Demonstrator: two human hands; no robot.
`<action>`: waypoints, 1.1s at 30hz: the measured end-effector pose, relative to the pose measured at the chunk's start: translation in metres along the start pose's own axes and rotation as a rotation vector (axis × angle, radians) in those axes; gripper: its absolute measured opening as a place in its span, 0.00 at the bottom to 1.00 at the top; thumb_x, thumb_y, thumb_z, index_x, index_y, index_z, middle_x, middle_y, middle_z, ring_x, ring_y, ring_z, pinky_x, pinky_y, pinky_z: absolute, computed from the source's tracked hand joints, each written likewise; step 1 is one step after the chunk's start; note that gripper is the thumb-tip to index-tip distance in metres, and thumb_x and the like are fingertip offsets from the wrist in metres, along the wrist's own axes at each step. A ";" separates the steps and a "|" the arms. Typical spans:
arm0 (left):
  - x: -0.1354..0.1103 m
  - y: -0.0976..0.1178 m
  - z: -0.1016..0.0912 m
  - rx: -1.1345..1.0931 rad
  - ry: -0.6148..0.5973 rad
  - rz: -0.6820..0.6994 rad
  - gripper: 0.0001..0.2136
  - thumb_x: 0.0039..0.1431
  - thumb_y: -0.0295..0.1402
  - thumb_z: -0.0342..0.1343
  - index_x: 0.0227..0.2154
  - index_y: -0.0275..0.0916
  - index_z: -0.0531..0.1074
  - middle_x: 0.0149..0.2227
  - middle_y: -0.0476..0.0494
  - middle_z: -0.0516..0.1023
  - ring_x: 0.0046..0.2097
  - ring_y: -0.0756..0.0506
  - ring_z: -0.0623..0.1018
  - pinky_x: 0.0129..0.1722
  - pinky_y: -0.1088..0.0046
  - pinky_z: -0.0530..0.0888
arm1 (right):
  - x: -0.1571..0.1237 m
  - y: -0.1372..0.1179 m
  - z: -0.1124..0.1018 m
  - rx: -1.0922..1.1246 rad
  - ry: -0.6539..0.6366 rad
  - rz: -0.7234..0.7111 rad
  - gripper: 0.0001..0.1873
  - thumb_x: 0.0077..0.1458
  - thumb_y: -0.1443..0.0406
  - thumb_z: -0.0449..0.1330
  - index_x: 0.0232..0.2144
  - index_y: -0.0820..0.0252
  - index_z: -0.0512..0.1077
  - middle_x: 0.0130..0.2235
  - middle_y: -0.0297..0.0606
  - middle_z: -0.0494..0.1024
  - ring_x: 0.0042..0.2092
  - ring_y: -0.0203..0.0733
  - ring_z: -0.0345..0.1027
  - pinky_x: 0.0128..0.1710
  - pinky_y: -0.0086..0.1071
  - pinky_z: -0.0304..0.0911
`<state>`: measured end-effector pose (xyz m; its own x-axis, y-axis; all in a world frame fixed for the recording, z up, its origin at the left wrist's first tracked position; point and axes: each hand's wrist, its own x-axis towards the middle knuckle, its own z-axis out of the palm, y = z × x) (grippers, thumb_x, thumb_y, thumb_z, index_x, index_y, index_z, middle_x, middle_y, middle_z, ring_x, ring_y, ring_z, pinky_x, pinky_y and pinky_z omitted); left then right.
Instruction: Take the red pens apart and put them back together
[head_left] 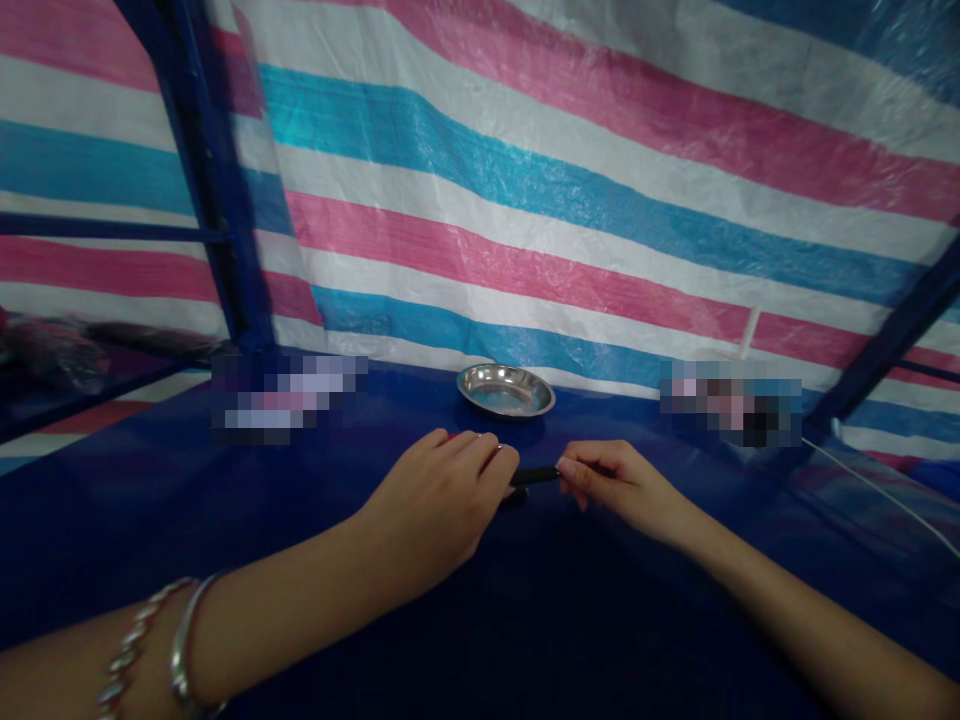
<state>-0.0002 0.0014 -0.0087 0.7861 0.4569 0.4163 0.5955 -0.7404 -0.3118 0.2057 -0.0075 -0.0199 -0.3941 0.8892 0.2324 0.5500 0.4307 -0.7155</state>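
Observation:
A slim black rod (pixel 537 474) stretches between my two hands, above the blue tabletop. My left hand (pixel 457 490) is closed round its left part, palm down, and hides most of it. A bit of red shows past the knuckles, and a second dark piece (pixel 514 497) sticks out just under the rod; whether these belong to the same thing I cannot tell. With thumb and fingertips, my right hand (pixel 619 482) pinches the rod's right end. Just beyond the hands sits a shallow round metal dish (pixel 506 390); its inside is shiny, with bluish reflections or contents.
Blurred-out items lie at the back left (pixel 289 400) and back right (pixel 731 402) of the blue table (pixel 150 510). A white cord (pixel 877 490) runs along the right. Blue metal posts (pixel 217 180) and a striped plastic sheet (pixel 487 240) close off the back.

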 end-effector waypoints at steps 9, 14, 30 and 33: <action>0.002 0.001 -0.001 -0.013 -0.076 -0.065 0.07 0.57 0.31 0.44 0.32 0.37 0.66 0.31 0.44 0.70 0.33 0.43 0.70 0.30 0.66 0.65 | 0.000 0.001 0.000 -0.005 -0.005 0.014 0.17 0.54 0.58 0.48 0.22 0.63 0.65 0.19 0.30 0.63 0.22 0.30 0.55 0.22 0.24 0.49; 0.002 0.001 0.000 -0.057 -0.082 -0.071 0.08 0.57 0.30 0.42 0.30 0.37 0.66 0.30 0.45 0.72 0.33 0.43 0.71 0.31 0.65 0.65 | 0.000 0.001 0.001 -0.002 0.020 0.012 0.13 0.53 0.60 0.50 0.22 0.62 0.64 0.19 0.30 0.63 0.22 0.30 0.54 0.21 0.24 0.49; 0.001 0.001 0.003 -0.071 -0.073 -0.075 0.07 0.57 0.30 0.43 0.30 0.37 0.66 0.30 0.45 0.72 0.31 0.44 0.71 0.31 0.65 0.67 | 0.001 0.002 0.001 -0.007 0.036 0.029 0.14 0.53 0.59 0.50 0.21 0.62 0.63 0.20 0.30 0.62 0.23 0.30 0.55 0.22 0.25 0.50; 0.001 0.001 0.004 -0.085 -0.094 -0.075 0.07 0.57 0.30 0.43 0.29 0.37 0.66 0.29 0.45 0.72 0.31 0.43 0.72 0.30 0.64 0.68 | 0.002 0.004 0.002 0.043 0.043 0.053 0.09 0.50 0.60 0.54 0.25 0.61 0.65 0.20 0.29 0.63 0.22 0.29 0.55 0.21 0.25 0.50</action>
<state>0.0020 0.0030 -0.0125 0.7547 0.5535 0.3522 0.6396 -0.7402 -0.2075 0.2053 -0.0048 -0.0235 -0.3325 0.9168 0.2210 0.5368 0.3766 -0.7550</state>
